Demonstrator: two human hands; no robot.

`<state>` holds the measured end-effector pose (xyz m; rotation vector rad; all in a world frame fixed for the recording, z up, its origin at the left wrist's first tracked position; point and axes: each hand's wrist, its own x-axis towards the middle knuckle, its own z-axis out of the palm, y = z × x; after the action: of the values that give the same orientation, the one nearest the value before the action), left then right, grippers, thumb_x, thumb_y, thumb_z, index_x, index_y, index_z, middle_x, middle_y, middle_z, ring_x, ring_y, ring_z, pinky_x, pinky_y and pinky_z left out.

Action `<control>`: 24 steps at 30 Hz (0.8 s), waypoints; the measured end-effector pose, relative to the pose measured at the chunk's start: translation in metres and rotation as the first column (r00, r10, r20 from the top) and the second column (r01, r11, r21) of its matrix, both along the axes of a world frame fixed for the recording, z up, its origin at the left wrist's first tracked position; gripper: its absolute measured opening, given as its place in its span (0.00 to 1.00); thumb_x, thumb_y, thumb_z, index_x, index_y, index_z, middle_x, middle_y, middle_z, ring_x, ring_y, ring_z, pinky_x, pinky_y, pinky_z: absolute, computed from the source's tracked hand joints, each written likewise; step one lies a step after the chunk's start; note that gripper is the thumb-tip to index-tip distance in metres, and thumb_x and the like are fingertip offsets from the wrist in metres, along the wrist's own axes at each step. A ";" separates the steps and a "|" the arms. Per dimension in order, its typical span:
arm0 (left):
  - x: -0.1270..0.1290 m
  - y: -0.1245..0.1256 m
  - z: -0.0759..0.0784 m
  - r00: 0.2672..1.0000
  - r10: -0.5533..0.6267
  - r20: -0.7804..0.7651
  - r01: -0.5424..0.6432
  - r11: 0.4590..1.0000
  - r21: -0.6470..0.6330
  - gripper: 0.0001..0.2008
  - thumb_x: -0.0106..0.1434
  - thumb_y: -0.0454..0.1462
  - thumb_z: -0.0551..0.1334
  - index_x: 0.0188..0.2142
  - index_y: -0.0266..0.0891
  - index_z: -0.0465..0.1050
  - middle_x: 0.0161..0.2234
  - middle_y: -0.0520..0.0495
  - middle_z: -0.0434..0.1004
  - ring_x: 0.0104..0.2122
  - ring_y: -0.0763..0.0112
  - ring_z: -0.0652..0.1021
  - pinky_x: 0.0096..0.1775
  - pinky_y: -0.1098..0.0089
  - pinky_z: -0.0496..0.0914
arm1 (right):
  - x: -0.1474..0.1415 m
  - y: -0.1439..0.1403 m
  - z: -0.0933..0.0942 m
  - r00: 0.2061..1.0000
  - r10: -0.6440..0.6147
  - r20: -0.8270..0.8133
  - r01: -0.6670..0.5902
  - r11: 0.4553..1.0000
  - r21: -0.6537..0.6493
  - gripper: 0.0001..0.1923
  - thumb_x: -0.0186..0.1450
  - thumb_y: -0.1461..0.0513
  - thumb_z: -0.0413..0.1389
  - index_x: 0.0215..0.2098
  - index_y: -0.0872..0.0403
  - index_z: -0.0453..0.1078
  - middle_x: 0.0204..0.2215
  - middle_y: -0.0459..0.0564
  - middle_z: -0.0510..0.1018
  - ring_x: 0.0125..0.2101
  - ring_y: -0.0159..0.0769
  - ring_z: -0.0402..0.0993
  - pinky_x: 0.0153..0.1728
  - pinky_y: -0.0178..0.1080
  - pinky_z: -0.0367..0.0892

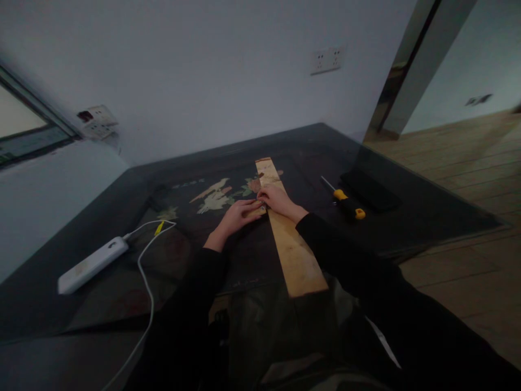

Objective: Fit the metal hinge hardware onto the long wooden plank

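Observation:
A long flat wooden board lies lengthwise on the dark table, its near end at the table's front edge. My left hand is closed on a short piece of wood, which meets the board's left edge. On the board rests my right hand, its fingers bent together where the two pieces meet. Whatever sits between those right fingertips is too small and dim to make out. To the right of the board is a yellow and black screwdriver, its shaft pointing away from me.
A dark oblong object lies beside the screwdriver. At the left, a white power strip trails a white cable with a yellow tag over the table's front edge. The patterned dark table backs onto a wall with sockets.

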<state>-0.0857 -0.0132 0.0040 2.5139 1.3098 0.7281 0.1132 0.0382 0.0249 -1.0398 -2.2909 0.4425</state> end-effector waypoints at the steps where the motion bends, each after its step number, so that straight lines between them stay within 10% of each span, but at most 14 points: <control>1: 0.000 0.000 0.000 1.000 -0.001 0.000 0.001 1.000 0.000 0.23 0.63 0.48 0.65 0.56 0.46 0.75 0.58 0.40 0.74 0.56 0.54 0.74 0.58 0.50 0.68 | 0.000 0.001 -0.001 1.000 0.013 -0.010 -0.013 1.000 -0.001 0.08 0.66 0.70 0.54 0.36 0.59 0.77 0.38 0.55 0.80 0.42 0.37 0.73 0.46 0.37 0.62; 24: 0.002 -0.003 0.004 1.000 0.008 0.012 -0.008 0.999 -0.034 0.27 0.62 0.48 0.66 0.59 0.43 0.71 0.57 0.39 0.74 0.56 0.55 0.74 0.57 0.52 0.67 | 0.009 0.006 0.006 0.969 -0.117 -0.217 0.091 0.988 -0.128 0.05 0.64 0.65 0.57 0.34 0.58 0.76 0.32 0.50 0.79 0.32 0.33 0.71 0.36 0.35 0.61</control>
<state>-0.0836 -0.0163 0.0075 2.4753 1.3176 0.7154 0.1221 0.0441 0.0308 -1.1023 -2.0215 0.6246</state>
